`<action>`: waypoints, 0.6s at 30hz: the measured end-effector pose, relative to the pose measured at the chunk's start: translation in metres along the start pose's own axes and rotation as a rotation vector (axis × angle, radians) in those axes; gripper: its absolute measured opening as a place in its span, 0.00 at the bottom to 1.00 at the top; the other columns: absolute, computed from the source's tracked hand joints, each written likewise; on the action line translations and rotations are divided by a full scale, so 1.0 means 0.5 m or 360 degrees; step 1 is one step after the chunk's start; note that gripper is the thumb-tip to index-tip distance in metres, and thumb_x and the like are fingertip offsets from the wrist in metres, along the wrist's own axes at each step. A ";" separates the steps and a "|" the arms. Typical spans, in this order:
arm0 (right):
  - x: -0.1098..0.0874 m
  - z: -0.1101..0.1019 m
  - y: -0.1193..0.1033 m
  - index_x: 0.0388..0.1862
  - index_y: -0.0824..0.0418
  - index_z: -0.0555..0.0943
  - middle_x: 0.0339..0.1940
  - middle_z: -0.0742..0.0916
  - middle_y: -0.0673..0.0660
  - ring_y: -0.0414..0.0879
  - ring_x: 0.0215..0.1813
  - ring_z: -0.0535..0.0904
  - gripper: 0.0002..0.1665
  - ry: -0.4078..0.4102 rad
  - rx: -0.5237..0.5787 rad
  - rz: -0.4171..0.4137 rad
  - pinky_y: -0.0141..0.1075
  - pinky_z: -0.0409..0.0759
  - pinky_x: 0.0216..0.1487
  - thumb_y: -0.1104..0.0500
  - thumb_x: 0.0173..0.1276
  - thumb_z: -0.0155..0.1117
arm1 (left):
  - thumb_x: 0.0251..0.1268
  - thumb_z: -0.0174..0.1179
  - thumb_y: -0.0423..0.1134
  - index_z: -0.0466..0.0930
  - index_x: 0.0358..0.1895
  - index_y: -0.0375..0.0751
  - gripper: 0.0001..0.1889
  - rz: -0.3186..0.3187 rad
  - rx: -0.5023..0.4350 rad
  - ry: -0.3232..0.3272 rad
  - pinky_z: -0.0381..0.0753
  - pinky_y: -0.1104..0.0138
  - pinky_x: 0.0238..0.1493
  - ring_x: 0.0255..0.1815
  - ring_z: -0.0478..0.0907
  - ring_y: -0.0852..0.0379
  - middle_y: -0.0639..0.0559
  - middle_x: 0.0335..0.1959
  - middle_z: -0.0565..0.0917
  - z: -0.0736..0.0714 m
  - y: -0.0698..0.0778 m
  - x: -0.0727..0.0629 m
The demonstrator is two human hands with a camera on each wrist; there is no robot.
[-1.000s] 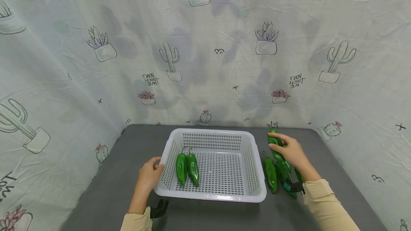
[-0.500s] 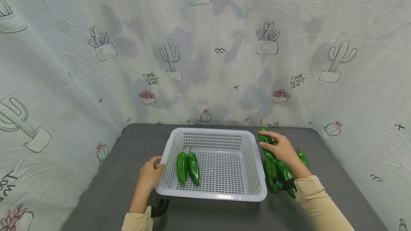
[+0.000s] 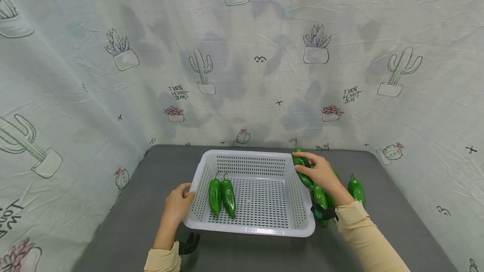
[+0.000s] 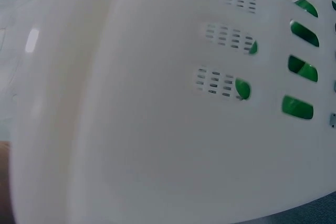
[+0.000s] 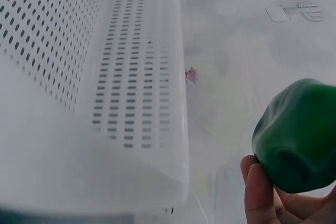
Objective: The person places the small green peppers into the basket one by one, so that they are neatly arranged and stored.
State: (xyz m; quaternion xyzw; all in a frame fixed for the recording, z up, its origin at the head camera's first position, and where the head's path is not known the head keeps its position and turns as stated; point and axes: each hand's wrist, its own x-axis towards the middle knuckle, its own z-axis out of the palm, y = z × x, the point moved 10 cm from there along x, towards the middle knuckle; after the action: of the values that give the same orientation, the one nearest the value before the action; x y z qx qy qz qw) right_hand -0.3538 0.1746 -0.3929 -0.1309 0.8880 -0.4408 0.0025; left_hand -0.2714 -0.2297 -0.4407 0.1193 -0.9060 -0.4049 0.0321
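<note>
A white perforated plastic basket (image 3: pixel 247 232) stands on the dark table, with two green peppers (image 3: pixel 228 198) lying side by side at its left. My left hand (image 3: pixel 177 205) grips the basket's left rim. The left wrist view is filled by the basket's outer wall (image 4: pixel 147 129), and green shows through its slots. Above the basket's back right corner, my right hand (image 3: pixel 321 176) holds another green pepper (image 3: pixel 304 180) between thumb and fingers, stem end pointing away. Close up in the right wrist view, that pepper (image 5: pixel 296 135) rests against the fingertips, beside the basket wall.
Right of the basket lie more green peppers, one (image 3: pixel 319 196) close to its side and partly hidden by the right wrist, another (image 3: pixel 356 189) farther right. A grey tabletop (image 3: pixel 124 217) runs back to a cactus-print cloth (image 3: pixel 242 95) that hangs behind and at both sides.
My right hand has carried the pepper leftward from the pile to the basket's right rim. The peppers at the far right have come into fuller view. My left hand stays on the rim.
</note>
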 end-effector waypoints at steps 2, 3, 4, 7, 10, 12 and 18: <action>0.002 0.008 -0.003 0.64 0.53 0.74 0.67 0.72 0.67 0.44 0.21 0.60 0.28 -0.0011 0.0018 0.0001 0.38 0.65 0.24 0.49 0.66 0.63 | 0.68 0.53 0.36 0.68 0.62 0.27 0.22 0.0006 -0.0001 0.0000 0.78 0.57 0.27 0.30 0.80 0.50 0.36 0.36 0.82 0.000 0.002 0.000; 0.003 0.012 -0.006 0.64 0.53 0.74 0.68 0.71 0.67 0.45 0.24 0.67 0.28 -0.0017 0.0021 -0.0002 0.38 0.65 0.26 0.49 0.66 0.63 | 0.68 0.53 0.35 0.68 0.62 0.27 0.22 0.0007 -0.0002 0.0001 0.78 0.57 0.27 0.30 0.81 0.50 0.36 0.36 0.82 -0.001 0.002 -0.001; 0.003 0.017 -0.007 0.64 0.53 0.74 0.68 0.71 0.66 0.50 0.25 0.68 0.28 -0.0028 0.0041 0.0001 0.39 0.66 0.27 0.50 0.66 0.63 | 0.68 0.53 0.35 0.68 0.62 0.27 0.22 0.0007 -0.0001 0.0001 0.78 0.57 0.27 0.30 0.81 0.50 0.36 0.36 0.82 -0.001 0.002 -0.001; 0.006 0.028 -0.013 0.64 0.53 0.74 0.67 0.72 0.65 0.62 0.33 0.71 0.28 -0.0034 0.0062 -0.0005 0.40 0.66 0.29 0.50 0.66 0.63 | 0.68 0.53 0.35 0.68 0.62 0.27 0.22 0.0003 0.0000 0.0006 0.78 0.57 0.28 0.30 0.81 0.50 0.36 0.36 0.82 -0.001 0.000 -0.002; 0.012 0.039 -0.015 0.64 0.51 0.75 0.52 0.80 0.67 0.68 0.30 0.66 0.27 -0.0047 0.0087 0.0003 0.39 0.65 0.27 0.50 0.66 0.64 | 0.68 0.53 0.35 0.68 0.62 0.27 0.22 0.0000 -0.0001 0.0007 0.78 0.57 0.28 0.30 0.81 0.50 0.36 0.37 0.82 0.000 -0.001 -0.003; 0.016 0.047 -0.017 0.63 0.50 0.75 0.52 0.80 0.67 0.70 0.33 0.69 0.27 -0.0054 0.0096 0.0008 0.39 0.67 0.26 0.51 0.66 0.63 | 0.68 0.53 0.35 0.68 0.62 0.27 0.22 0.0004 -0.0004 0.0003 0.78 0.57 0.28 0.30 0.81 0.50 0.35 0.37 0.82 0.002 -0.001 -0.002; 0.031 0.071 -0.031 0.64 0.49 0.75 0.69 0.71 0.62 0.65 0.60 0.72 0.26 -0.0087 0.0106 -0.0005 0.48 0.78 0.44 0.51 0.66 0.63 | 0.68 0.54 0.36 0.68 0.62 0.28 0.22 0.0000 0.0005 0.0012 0.78 0.57 0.28 0.30 0.81 0.50 0.36 0.37 0.83 0.002 -0.002 0.000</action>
State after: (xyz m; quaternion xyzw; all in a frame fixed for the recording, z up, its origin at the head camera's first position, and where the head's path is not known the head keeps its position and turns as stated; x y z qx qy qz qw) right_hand -0.3608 0.1343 -0.4007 -0.1441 0.8722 -0.4664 0.0304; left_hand -0.2714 -0.2297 -0.4423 0.1207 -0.9064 -0.4032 0.0352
